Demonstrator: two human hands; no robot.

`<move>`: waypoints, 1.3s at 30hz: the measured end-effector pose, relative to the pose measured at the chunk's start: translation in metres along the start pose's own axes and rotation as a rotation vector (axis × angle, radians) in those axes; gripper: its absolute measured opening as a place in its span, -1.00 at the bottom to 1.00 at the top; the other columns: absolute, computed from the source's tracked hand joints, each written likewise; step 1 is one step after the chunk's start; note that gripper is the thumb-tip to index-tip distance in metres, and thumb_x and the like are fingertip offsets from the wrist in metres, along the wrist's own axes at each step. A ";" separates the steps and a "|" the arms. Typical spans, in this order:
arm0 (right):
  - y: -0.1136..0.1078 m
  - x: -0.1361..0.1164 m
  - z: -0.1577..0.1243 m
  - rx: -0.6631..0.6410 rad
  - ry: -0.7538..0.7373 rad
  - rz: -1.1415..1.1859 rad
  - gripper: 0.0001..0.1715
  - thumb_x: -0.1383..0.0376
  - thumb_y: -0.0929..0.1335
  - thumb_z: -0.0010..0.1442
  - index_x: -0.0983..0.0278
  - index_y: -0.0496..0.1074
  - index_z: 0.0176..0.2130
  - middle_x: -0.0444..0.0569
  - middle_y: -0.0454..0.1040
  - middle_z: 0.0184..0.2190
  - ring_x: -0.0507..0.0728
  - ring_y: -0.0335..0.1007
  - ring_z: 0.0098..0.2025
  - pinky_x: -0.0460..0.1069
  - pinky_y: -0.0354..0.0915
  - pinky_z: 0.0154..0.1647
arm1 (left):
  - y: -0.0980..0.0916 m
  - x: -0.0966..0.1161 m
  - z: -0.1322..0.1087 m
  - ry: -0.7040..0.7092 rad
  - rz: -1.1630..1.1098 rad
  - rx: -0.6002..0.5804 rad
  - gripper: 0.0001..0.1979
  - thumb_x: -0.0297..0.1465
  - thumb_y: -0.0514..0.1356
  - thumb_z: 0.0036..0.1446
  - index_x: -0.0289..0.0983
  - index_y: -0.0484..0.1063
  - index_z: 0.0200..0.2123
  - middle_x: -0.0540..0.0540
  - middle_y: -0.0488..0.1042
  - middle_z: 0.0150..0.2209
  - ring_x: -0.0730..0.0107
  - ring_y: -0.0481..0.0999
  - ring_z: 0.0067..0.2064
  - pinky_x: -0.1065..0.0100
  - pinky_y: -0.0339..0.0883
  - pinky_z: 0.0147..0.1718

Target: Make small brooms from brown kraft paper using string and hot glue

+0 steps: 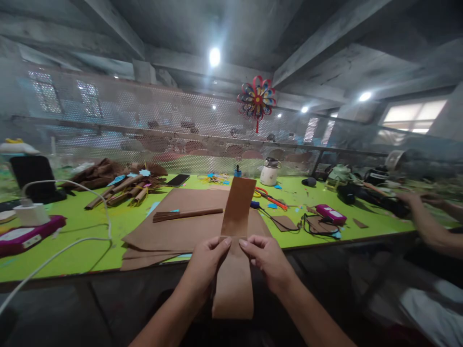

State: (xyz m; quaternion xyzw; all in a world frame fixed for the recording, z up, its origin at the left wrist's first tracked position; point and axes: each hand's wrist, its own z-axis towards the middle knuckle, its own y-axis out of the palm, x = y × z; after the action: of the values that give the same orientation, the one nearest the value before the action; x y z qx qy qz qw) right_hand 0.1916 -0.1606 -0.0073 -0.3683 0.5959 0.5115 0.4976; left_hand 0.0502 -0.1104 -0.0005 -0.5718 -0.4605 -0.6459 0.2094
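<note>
Here, brown paper strip (237, 226) between left hand (205, 262) and right hand (266, 260).

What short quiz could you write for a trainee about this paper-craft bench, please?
1. True or false: the brown paper strip is pinched by both the left hand and the right hand.
2. What hangs up by the mesh screen? A) a clock B) a paper pinwheel C) a towel
3. Fill in: the stack of brown sheets lies on a ____ table.

Key: 1 true; 2 B; 3 green.
</note>
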 end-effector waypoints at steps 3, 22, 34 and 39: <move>0.000 0.002 0.000 -0.012 0.014 0.014 -0.58 0.07 0.50 -0.12 0.31 0.34 -0.60 -0.22 0.31 -0.71 -0.07 0.14 -0.67 -0.14 0.07 -0.63 | -0.001 -0.002 0.002 -0.011 0.001 -0.008 -0.66 -0.20 0.35 -0.16 -0.37 0.51 -0.40 -0.16 0.56 -0.45 0.30 0.48 -0.44 0.33 0.32 -0.37; 0.000 0.014 -0.008 -0.039 0.015 0.126 -0.62 0.10 0.50 -0.08 0.32 0.36 -0.56 -0.17 0.35 -0.65 -0.05 0.19 -0.62 -0.12 0.18 -0.56 | 0.004 -0.003 -0.005 0.014 0.014 -0.009 -0.61 -0.18 0.36 -0.14 -0.36 0.51 -0.31 -0.15 0.58 -0.40 0.26 0.51 -0.39 0.32 0.34 -0.36; 0.006 0.003 -0.011 -0.093 -0.021 0.043 -0.66 0.13 0.48 -0.01 0.33 0.39 -0.54 -0.18 0.36 -0.64 -0.06 0.19 -0.59 -0.14 0.13 -0.57 | 0.005 0.006 -0.018 0.008 -0.043 0.065 -0.65 -0.21 0.34 -0.11 -0.36 0.53 -0.31 -0.13 0.57 -0.42 0.34 0.48 -0.46 0.36 0.31 -0.40; 0.007 0.006 -0.011 -0.062 0.012 0.102 -0.68 0.15 0.49 -0.03 0.32 0.41 -0.52 -0.15 0.41 -0.60 -0.02 0.24 -0.56 -0.11 0.19 -0.52 | 0.006 0.005 -0.018 -0.007 -0.081 0.057 -0.66 -0.22 0.35 -0.13 -0.34 0.53 -0.31 -0.11 0.57 -0.43 0.32 0.50 -0.45 0.35 0.32 -0.40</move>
State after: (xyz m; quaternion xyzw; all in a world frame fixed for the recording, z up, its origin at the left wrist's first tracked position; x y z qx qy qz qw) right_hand 0.1809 -0.1693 -0.0118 -0.3558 0.6008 0.5520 0.4558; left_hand 0.0433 -0.1272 0.0074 -0.5488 -0.5023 -0.6385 0.1974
